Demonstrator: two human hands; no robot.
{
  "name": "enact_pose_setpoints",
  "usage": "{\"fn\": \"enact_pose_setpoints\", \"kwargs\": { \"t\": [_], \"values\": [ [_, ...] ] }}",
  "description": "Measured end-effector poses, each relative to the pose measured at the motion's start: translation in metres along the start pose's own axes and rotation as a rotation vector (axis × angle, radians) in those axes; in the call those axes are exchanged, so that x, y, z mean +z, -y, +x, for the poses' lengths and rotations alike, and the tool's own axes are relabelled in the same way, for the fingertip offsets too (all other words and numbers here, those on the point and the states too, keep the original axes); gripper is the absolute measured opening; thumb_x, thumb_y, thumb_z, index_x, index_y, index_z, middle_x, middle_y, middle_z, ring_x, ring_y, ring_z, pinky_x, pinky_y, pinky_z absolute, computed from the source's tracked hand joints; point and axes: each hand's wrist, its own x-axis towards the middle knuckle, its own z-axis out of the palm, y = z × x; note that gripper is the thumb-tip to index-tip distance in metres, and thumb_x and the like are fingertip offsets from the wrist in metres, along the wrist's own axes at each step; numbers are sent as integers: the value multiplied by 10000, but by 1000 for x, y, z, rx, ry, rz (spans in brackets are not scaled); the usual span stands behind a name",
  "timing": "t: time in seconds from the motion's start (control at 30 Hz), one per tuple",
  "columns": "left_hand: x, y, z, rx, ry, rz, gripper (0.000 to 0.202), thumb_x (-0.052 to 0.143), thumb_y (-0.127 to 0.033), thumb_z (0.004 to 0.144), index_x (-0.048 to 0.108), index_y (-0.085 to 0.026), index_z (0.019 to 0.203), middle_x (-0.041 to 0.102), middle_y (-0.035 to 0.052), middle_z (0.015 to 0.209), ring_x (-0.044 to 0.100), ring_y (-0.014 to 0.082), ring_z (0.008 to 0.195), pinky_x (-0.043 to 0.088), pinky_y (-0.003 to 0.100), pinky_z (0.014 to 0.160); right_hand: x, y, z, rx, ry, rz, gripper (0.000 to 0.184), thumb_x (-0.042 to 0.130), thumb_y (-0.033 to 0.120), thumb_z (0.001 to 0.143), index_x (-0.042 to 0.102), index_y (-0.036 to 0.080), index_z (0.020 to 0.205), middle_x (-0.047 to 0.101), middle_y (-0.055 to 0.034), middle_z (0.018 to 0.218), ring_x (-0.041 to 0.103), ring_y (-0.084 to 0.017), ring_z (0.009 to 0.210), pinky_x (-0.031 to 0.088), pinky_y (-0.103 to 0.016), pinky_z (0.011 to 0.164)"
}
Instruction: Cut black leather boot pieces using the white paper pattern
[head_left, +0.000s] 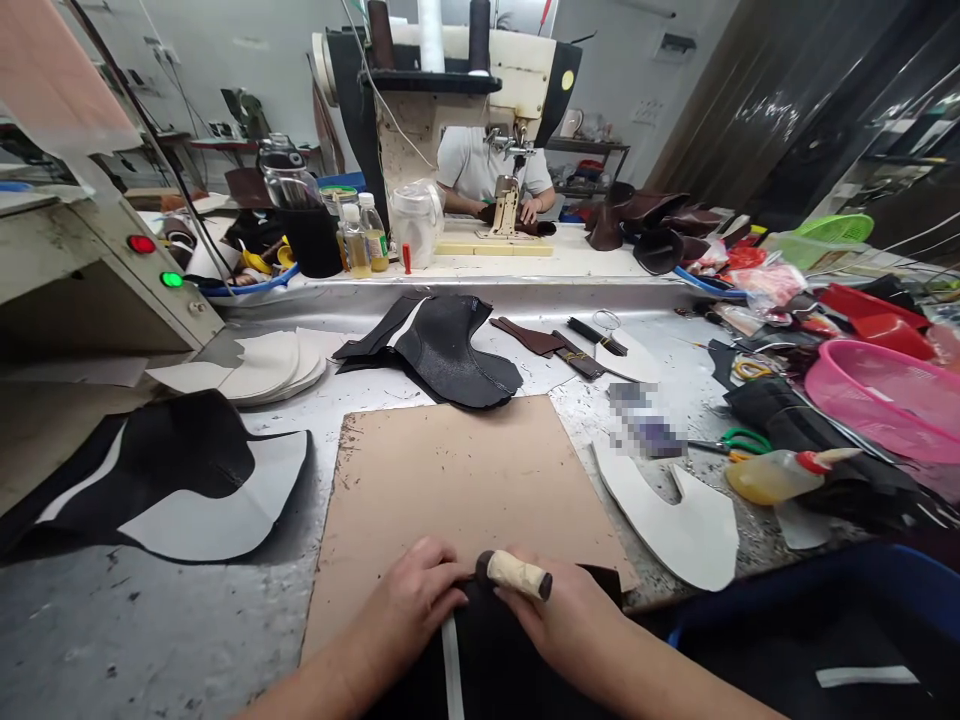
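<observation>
A black boot-upper piece (491, 650) with a white strip (452, 665) lies at the near edge of a tan board (457, 480). My left hand (416, 605) pinches its upper edge, left of the strip's line. Close beside it, my right hand (570, 615) has thumb and fingers closed around a short tool with a cream-wrapped handle (517, 575) and dark ends. The tool's working end is hidden. Beyond the board lies another black upper piece (450, 350). A third black upper piece (195, 450), with a white backing, is at the left.
White cut pieces (277, 365) are stacked at the back left; another white piece (675, 530) lies right. Green-handled scissors (739, 442), a glue bottle (776, 475) and a pink basket (885, 390) crowd the right. A sewing machine (420, 120) and a person (480, 165) are opposite. A blue bin (892, 580) stands near right.
</observation>
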Motion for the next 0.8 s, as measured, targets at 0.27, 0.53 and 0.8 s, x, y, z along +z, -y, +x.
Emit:
{"fn": "enact_pose_setpoints", "kwargs": {
  "t": [0.27,0.53,0.8],
  "values": [
    [0,1,-4,45,4,29,160,536,-112,844,590,-178,980,634,61,953,597,169,831,521,270,717,-8,12,1,-10,-5,190,153,421,287,921,548,209,958,649,-33,867,614,-172,764,435,-248,687],
    [-18,-1,20,-641,222,-166,25,608,-161,696,594,-182,700,592,-29,644,545,138,600,416,245,557,0,7,8,4,41,7,168,393,255,940,547,201,902,641,-21,789,618,-171,701,396,-239,614],
    [-17,4,0,-156,115,-106,163,464,-92,842,590,-195,833,599,11,794,561,137,743,479,244,660,5,3,6,-13,-1,-69,227,348,285,956,540,192,879,631,-30,766,619,-176,685,385,-249,599]
  ]
}}
